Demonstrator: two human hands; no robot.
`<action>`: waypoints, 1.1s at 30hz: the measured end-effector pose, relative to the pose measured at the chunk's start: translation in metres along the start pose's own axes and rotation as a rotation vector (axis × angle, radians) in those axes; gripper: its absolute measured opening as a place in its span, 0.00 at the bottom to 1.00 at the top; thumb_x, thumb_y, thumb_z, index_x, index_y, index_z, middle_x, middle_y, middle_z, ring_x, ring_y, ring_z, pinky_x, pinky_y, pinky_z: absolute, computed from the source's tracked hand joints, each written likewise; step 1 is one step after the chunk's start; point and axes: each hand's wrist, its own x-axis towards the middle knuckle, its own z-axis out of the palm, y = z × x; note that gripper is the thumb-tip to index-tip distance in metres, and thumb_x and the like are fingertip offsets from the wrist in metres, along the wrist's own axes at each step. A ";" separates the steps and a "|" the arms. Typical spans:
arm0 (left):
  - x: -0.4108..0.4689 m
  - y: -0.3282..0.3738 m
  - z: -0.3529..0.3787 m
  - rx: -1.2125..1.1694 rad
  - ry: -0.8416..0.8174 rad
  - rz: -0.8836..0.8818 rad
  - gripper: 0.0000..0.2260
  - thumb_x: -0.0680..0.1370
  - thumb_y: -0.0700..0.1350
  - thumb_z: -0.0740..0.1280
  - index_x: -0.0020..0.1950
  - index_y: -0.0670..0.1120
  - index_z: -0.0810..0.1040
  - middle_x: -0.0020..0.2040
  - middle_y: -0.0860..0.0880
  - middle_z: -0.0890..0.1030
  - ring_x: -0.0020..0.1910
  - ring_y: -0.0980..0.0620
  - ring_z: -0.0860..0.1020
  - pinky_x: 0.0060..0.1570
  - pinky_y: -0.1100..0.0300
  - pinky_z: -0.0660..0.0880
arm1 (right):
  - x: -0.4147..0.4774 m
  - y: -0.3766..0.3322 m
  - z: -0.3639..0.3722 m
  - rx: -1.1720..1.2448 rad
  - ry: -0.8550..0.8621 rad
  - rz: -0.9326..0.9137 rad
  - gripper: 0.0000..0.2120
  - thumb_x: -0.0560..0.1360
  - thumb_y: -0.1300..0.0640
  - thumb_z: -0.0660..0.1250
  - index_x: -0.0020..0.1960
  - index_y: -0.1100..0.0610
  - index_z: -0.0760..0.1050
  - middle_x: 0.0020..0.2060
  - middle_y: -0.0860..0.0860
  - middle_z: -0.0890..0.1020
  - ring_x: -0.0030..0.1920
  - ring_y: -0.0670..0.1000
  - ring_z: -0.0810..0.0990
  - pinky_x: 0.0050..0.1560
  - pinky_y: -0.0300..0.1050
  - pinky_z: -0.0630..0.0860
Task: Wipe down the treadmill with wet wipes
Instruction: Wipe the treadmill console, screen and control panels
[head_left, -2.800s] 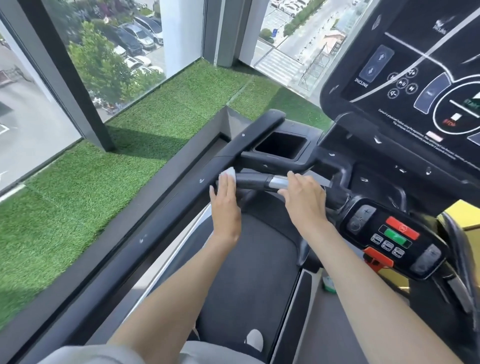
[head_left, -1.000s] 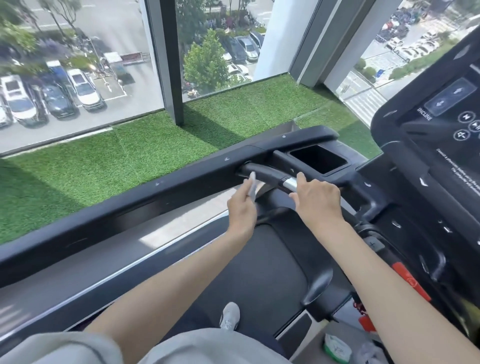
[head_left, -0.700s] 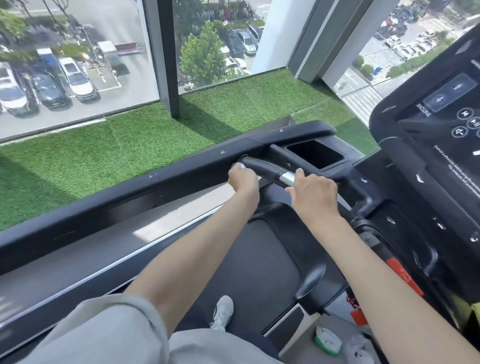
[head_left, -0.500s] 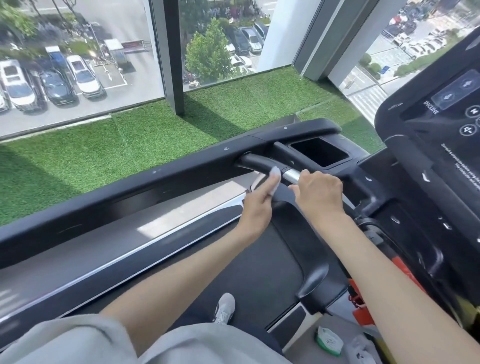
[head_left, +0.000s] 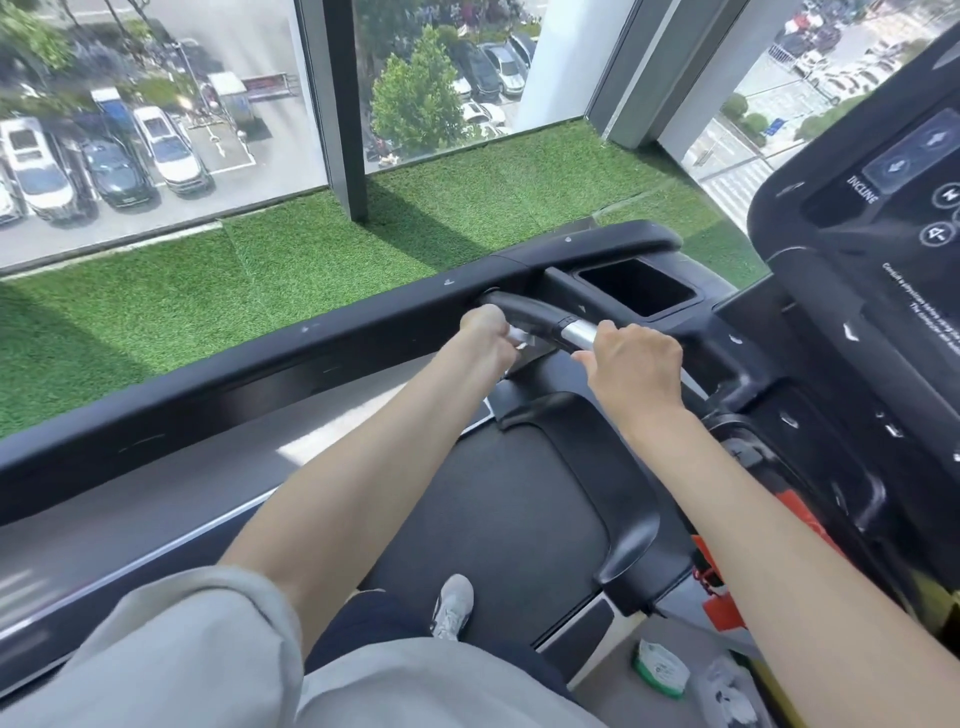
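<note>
Gripping a crumpled white wet wipe (head_left: 521, 338), the left hand (head_left: 485, 332) presses it on the black curved treadmill handlebar (head_left: 524, 314) while the right hand (head_left: 636, 364) curls round its silver sensor section (head_left: 579, 330); best wrap the wipe fully and slide with steady pressure along the bar.

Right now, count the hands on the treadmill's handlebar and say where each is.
2. The left hand holds a wet wipe against the black end of the handlebar; the right hand grips its silver section.
</note>
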 end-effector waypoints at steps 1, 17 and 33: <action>-0.006 -0.003 0.002 0.001 -0.016 0.003 0.16 0.75 0.26 0.44 0.35 0.40 0.63 0.29 0.44 0.68 0.21 0.49 0.68 0.14 0.63 0.68 | 0.000 0.000 0.000 0.012 0.004 0.005 0.18 0.80 0.45 0.58 0.53 0.61 0.72 0.48 0.56 0.81 0.50 0.57 0.80 0.40 0.45 0.68; -0.044 0.025 -0.040 0.573 -0.329 0.062 0.17 0.76 0.31 0.42 0.33 0.37 0.66 0.29 0.39 0.74 0.25 0.45 0.73 0.45 0.58 0.68 | -0.033 0.040 -0.014 0.330 -0.070 0.162 0.11 0.81 0.55 0.54 0.55 0.62 0.70 0.53 0.61 0.79 0.53 0.61 0.77 0.44 0.49 0.67; -0.126 -0.036 0.042 0.343 -0.232 -0.084 0.15 0.79 0.33 0.43 0.58 0.47 0.62 0.51 0.48 0.70 0.45 0.47 0.77 0.46 0.63 0.72 | -0.078 0.066 -0.029 0.601 -0.035 0.388 0.18 0.77 0.64 0.56 0.64 0.56 0.76 0.59 0.60 0.78 0.61 0.61 0.73 0.61 0.47 0.65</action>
